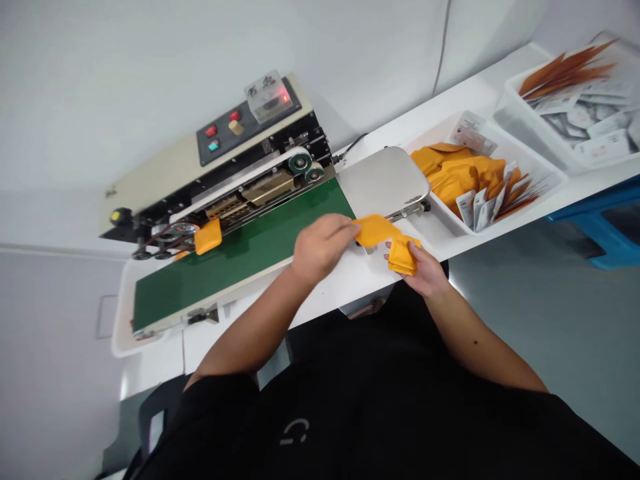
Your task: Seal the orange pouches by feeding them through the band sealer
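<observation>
My left hand [320, 248] is closed on the edge of an orange pouch [375, 230] held at the right end of the green conveyor belt [235, 257] of a band sealing machine [240, 153]. My right hand [425, 270] grips a small stack of orange pouches [403, 255] just to the right of it, over the white table edge. Another orange pouch [209, 236] rides on the belt at the machine's left end, under the sealing rollers.
A metal feed plate [383, 179] sits at the belt's right end. A white bin [530, 193] holds orange pouches [457, 170] and small sachets. A second white bin [525, 123] at far right holds more sachets. A white tray [123, 320] sits below the belt's left end.
</observation>
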`<state>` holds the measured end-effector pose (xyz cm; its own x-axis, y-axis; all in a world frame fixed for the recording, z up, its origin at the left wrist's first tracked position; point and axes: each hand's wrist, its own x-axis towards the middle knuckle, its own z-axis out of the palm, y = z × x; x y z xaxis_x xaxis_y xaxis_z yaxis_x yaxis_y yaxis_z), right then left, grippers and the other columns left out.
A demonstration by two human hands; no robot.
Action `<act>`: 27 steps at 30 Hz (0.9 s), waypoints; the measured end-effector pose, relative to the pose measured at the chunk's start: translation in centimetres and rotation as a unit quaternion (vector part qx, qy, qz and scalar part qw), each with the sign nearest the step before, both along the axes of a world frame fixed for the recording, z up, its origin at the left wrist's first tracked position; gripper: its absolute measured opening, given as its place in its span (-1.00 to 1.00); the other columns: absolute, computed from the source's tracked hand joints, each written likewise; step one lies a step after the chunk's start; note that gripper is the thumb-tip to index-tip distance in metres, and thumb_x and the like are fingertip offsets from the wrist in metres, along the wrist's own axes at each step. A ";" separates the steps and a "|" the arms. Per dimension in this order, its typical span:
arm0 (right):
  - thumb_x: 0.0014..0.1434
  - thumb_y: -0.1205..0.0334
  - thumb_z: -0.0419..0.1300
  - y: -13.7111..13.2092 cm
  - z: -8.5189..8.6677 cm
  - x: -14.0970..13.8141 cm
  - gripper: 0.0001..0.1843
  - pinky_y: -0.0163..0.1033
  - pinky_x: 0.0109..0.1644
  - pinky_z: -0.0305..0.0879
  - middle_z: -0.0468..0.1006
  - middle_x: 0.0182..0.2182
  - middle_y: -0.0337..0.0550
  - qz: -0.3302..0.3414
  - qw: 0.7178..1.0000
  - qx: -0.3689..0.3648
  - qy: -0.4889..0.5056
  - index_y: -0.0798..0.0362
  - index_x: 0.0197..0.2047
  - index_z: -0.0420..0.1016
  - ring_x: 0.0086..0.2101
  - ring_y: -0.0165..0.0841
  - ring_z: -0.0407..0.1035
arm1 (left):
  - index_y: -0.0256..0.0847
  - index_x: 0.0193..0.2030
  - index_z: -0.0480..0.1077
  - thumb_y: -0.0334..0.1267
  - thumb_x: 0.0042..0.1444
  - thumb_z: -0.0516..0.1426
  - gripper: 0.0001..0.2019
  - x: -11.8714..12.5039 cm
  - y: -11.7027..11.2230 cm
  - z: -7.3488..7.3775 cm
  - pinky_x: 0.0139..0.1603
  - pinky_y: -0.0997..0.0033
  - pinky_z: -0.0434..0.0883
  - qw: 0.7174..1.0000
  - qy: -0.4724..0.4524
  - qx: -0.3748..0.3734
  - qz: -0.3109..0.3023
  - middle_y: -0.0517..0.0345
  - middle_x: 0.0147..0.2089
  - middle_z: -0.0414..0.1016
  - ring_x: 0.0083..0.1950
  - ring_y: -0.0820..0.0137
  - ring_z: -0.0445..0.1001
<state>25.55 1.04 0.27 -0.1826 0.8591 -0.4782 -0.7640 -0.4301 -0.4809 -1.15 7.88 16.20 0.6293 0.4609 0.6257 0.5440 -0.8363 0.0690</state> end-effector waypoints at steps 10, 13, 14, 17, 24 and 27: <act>0.49 -0.05 0.30 0.5 -0.6 0.5 -0.64 -0.14 -0.06 0.71 0.77 0.13 -0.06 0.025 1.000 -0.001 0.014 -0.14 0.25 0.62 -0.14 -0.22 0.75 | -0.13 -0.10 0.56 -0.21 0.55 0.07 -0.75 -4.7 8.8 2.2 0.03 0.09 0.42 0.977 0.084 -0.003 0.197 0.00 -0.19 0.52 -0.01 0.12 0.54; 0.51 -0.02 0.27 0.5 -0.4 0.6 -0.66 -0.16 -0.07 0.72 0.77 0.11 -0.08 0.025 0.999 -0.012 0.024 -0.14 0.25 0.61 -0.15 -0.24 0.75 | -0.13 -0.13 0.55 -0.25 0.53 0.05 -0.74 -4.9 9.0 2.4 0.02 0.06 0.41 0.966 0.119 0.001 0.232 -0.03 -0.20 0.49 -0.01 0.08 0.52; 0.52 -0.01 0.25 0.5 -0.4 0.6 -0.67 -0.17 -0.07 0.72 0.78 0.11 -0.08 0.025 0.999 -0.015 0.026 -0.14 0.25 0.61 -0.16 -0.25 0.75 | -0.13 -0.14 0.55 -0.26 0.51 0.05 -0.75 -4.9 8.8 2.4 0.02 0.05 0.41 0.962 0.126 0.001 0.243 -0.04 -0.20 0.49 -0.01 0.07 0.51; 0.55 0.02 0.21 0.5 -0.3 0.6 -0.67 -0.17 -0.08 0.72 0.78 0.10 -0.10 0.030 0.999 -0.014 0.030 -0.14 0.27 0.59 -0.15 -0.25 0.75 | -0.12 -0.12 0.55 -0.31 0.45 0.09 -0.81 -4.6 8.1 2.4 0.04 0.03 0.42 0.953 0.138 -0.011 0.271 -0.07 -0.18 0.49 0.02 0.03 0.49; 0.56 0.01 0.18 0.4 -0.4 0.7 -0.67 -0.14 -0.06 0.71 0.76 0.14 -0.05 0.041 0.999 -0.006 0.004 -0.14 0.27 0.56 -0.10 -0.21 0.76 | -0.11 0.08 0.57 -0.39 0.34 0.12 -0.73 -4.0 6.8 2.7 0.11 -0.01 0.43 0.923 0.162 -0.088 0.338 -0.13 -0.02 0.50 0.17 -0.06 0.45; 0.56 0.02 0.17 0.3 -0.2 0.6 -0.68 -0.15 -0.09 0.70 0.76 0.13 -0.05 0.037 0.999 -0.011 0.000 -0.13 0.27 0.56 -0.10 -0.20 0.76 | -0.11 0.16 0.54 -0.38 0.34 0.14 -0.68 -4.1 6.2 3.4 0.19 -0.06 0.41 0.920 0.162 -0.098 0.343 -0.14 0.06 0.52 0.21 -0.08 0.44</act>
